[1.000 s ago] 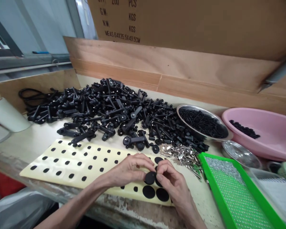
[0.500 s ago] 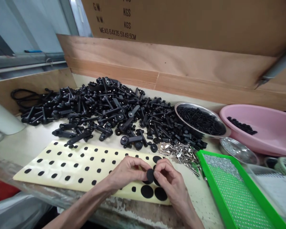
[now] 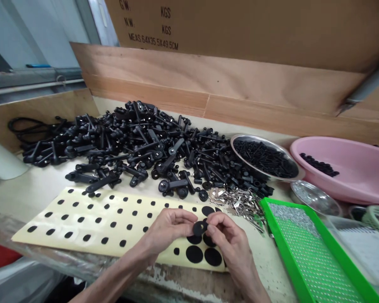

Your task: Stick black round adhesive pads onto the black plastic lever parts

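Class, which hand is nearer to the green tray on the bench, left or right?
Right. The right hand is just left of the green tray, not touching it; the left hand lies farther left, beyond the right hand.

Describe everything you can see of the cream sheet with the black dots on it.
The cream backing sheet is a long, glossy, paper-like strip lying flat on the pale workbench. Rows of small black adhesive dots cover it, with larger black discs at its right end. The left hand and right hand, holding a black disc, are over that end. Its far edge lies near a heap of black plastic parts.
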The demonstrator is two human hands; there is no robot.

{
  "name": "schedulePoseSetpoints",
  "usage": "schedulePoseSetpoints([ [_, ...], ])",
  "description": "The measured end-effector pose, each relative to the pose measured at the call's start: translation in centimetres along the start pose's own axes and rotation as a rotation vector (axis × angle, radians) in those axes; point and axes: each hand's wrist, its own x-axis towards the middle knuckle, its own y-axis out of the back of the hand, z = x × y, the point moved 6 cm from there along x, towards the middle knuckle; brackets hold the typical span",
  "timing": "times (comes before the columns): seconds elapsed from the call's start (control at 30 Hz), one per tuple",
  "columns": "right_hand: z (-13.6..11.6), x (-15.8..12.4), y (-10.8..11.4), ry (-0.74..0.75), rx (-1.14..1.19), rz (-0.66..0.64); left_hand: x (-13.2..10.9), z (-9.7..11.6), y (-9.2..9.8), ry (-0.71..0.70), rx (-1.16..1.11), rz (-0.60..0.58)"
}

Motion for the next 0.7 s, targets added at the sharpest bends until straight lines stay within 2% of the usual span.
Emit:
schedulePoseSetpoints([
  [0.07, 0.0, 0.0, 0.1, 0.006, 0.009, 0.0, 0.0, -0.1, 0.1, -0.015, 0.0, -0.012],
  [0.2, 0.0, 0.1, 0.2, 0.011, -0.02, 0.01, -0.2, 0.3, -0.6, -0.104, 0.051, -0.132],
  [0.27, 0.0, 0.1, 0.2, 0.024, -0.038, 0.007, -0.2, 0.3, -0.7, -0.114, 0.079, -0.133],
  [0.43, 0.0, -0.1, 0.2, 0.006, -0.026, 0.012, -0.1, 0.3, -0.5, -0.105, 0.096, -0.076],
  [0.57, -0.1, -0.3, 0.3, 0.009, 0.048, -0.01, -0.1, 1.0, -0.1, -0.183, 0.175, -0.047],
  [0.63, -0.2, -0.3, 0.9, 0.015, 0.134, 0.036, 0.0, 1.3, 0.8, -0.268, 0.331, 0.016],
  [0.7, 0.0, -0.4, 2.1, 0.0, 0.268, 0.158, 0.0, 1.7, 2.0, -0.403, 0.61, 0.137],
])
